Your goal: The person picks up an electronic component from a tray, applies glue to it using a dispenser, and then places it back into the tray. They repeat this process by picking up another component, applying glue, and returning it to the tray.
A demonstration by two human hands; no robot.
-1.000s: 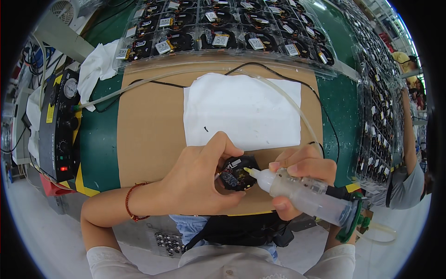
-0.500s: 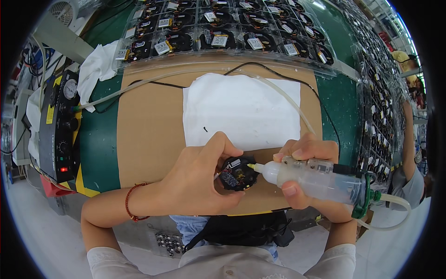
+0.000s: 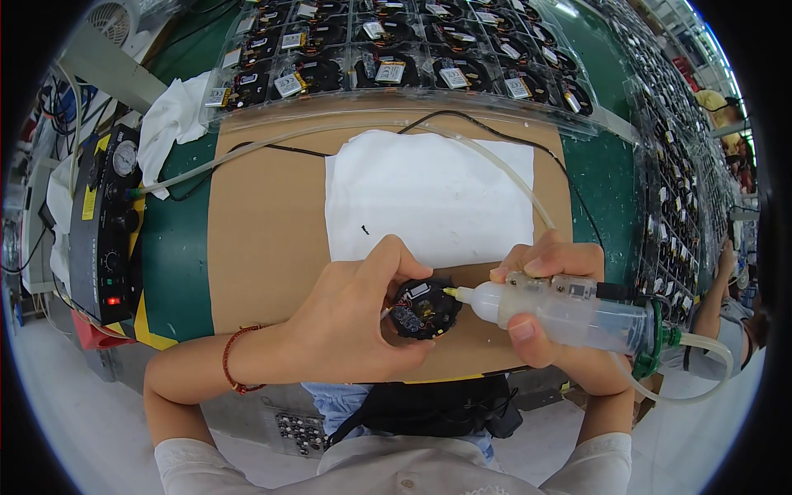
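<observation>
Between thumb and fingers, my left hand (image 3: 355, 318) holds a small round black electronic housing (image 3: 422, 310), its inner parts facing up. My right hand (image 3: 549, 285) is wrapped round a clear glue-dispensing syringe (image 3: 590, 322) with a white front end and a green cap at its rear. The yellow needle tip (image 3: 453, 292) points left and lies over the housing's upper right rim; whether it touches cannot be made out. Beneath the hands is a brown cardboard sheet (image 3: 268, 206), with a white cloth (image 3: 429, 194) spread just beyond them.
A clear tray (image 3: 404, 95) with several similar black housings stands at the back; more stacked trays (image 3: 664, 223) rise on the right. At left is a black dispenser box (image 3: 107, 223) with a gauge. Its hose (image 3: 330, 125) arches across the cardboard. Another person's arm (image 3: 716, 301) shows far right.
The syringe and my right hand have shifted slightly right and tilted a little. My left hand and the housing have barely moved. The other person's arm at far right is lower.
</observation>
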